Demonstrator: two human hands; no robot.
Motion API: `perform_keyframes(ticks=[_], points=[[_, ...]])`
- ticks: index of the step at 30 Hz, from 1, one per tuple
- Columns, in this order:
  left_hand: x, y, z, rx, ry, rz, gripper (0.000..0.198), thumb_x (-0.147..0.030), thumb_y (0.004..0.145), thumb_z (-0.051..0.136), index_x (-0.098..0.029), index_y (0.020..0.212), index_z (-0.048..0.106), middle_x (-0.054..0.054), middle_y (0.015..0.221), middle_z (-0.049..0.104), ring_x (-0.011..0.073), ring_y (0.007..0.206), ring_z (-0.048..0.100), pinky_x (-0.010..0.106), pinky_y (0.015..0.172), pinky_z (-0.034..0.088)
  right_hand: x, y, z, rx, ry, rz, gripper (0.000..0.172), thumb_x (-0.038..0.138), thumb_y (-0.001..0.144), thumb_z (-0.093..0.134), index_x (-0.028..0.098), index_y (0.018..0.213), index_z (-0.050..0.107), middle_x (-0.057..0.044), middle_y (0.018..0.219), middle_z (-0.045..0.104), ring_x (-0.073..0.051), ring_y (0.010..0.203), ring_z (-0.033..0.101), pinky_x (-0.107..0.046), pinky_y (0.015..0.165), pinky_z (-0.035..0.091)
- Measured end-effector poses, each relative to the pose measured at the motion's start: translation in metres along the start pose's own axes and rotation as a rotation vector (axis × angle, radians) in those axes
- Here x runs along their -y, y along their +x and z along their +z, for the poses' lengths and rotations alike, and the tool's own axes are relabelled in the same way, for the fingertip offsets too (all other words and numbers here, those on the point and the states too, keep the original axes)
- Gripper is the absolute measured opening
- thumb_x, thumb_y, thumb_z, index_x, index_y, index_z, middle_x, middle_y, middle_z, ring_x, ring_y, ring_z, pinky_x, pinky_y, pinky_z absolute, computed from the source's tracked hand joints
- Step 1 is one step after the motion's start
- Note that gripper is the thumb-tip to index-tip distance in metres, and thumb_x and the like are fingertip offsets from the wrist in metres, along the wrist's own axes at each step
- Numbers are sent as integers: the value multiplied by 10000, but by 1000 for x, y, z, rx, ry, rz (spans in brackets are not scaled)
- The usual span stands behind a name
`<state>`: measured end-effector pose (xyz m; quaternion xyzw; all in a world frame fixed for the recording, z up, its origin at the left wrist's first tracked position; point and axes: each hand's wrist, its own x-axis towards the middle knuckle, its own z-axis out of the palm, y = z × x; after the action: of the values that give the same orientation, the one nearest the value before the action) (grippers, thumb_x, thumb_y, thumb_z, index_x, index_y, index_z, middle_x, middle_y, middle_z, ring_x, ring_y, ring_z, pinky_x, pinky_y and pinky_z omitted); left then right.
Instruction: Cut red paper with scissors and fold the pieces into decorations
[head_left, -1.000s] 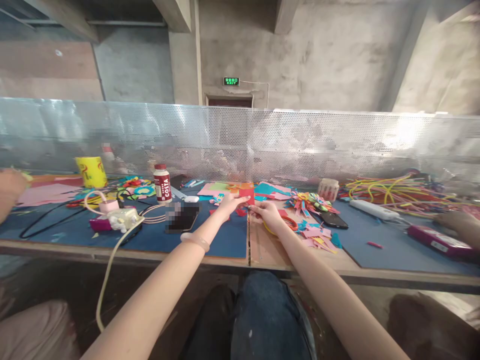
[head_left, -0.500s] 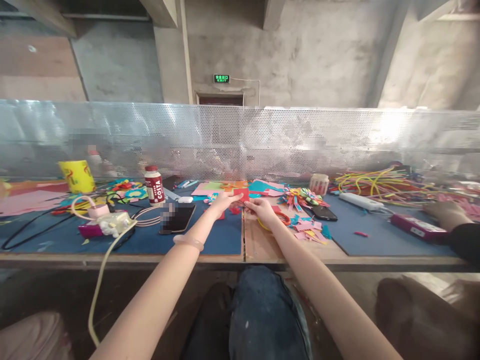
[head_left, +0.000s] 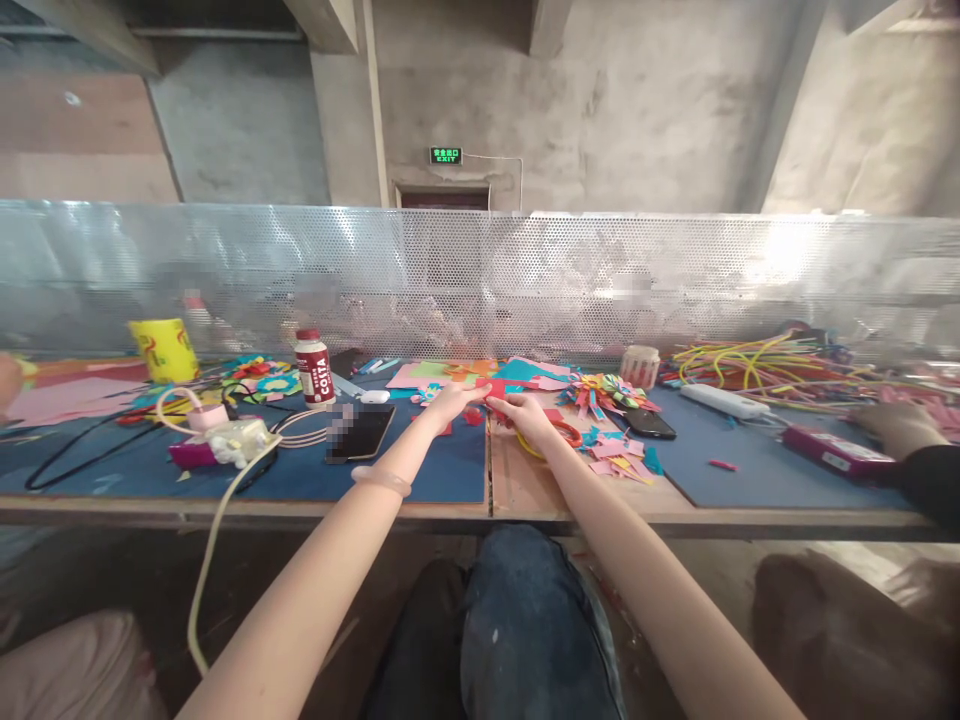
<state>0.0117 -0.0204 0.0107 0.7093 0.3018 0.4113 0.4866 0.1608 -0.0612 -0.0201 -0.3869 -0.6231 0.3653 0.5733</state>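
Observation:
Both of my hands meet over the seam in the middle of the table. My left hand [head_left: 455,402] pinches a small piece of red paper [head_left: 493,389] from the left. From the right, my right hand [head_left: 523,410] grips the same red paper between thumb and fingers. More red paper scraps lie under and beside the hands, partly hidden by them. Right beside my right wrist are orange and yellow rings [head_left: 564,434]. Cut pink, blue and yellow paper pieces [head_left: 619,455] are heaped to the right of that forearm.
On the left stand a Costa bottle [head_left: 313,368], a phone [head_left: 361,434], a power strip with cables [head_left: 238,441] and a yellow cup [head_left: 163,350]. Rightward lie another phone [head_left: 649,424], a magenta box [head_left: 836,452] and a co-worker's hand [head_left: 904,430]. A perforated metal screen [head_left: 570,280] borders the back.
My hands stay together on the red paper; the left fingers have shifted slightly over it. At the far left edge, part of another person's hand has come into view. The view has shifted slightly.

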Motion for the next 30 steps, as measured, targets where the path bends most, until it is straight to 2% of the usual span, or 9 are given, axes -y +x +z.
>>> perform_keyframes(ticks=[6,9,14,19,24,30], points=[[1,1,3,11,81,-33,357,-445,605,652,-114,736,664,80,729,664,191,702,597,279,614,442,-6,3,-1,4,-36,-22,360,486,628,615,130,614,565,30,499,481,-57,442,378,-194,421,264],[-1,0,3,35,43,-50,343,-426,599,665,-110,732,652,80,719,659,183,645,601,283,587,442,-7,3,-1,38,-33,-32,351,478,643,609,128,644,581,18,535,520,-58,456,400,-190,431,281],[-5,-3,2,11,-49,-31,333,-414,620,655,-109,752,646,82,722,659,181,627,611,280,575,451,-7,3,-4,109,-45,-27,341,471,678,582,130,671,579,-1,577,564,-54,446,406,-186,425,279],[-4,-1,2,-33,-63,-20,321,-415,613,659,-112,716,636,79,713,662,196,630,617,293,569,461,-7,4,-5,118,-61,1,370,504,703,538,138,655,551,26,503,497,-52,411,387,-184,406,261],[-2,1,2,-72,-79,6,334,-424,613,655,-114,736,633,75,712,658,193,625,617,295,570,466,-7,3,-5,147,-40,5,360,503,692,545,146,654,524,28,540,497,-48,416,378,-184,407,265],[-4,1,1,-75,-80,-13,350,-438,622,644,-119,765,632,79,757,664,206,672,626,284,565,454,-11,5,-4,76,-142,15,384,525,728,476,159,614,483,46,465,423,-59,398,349,-190,402,245]])
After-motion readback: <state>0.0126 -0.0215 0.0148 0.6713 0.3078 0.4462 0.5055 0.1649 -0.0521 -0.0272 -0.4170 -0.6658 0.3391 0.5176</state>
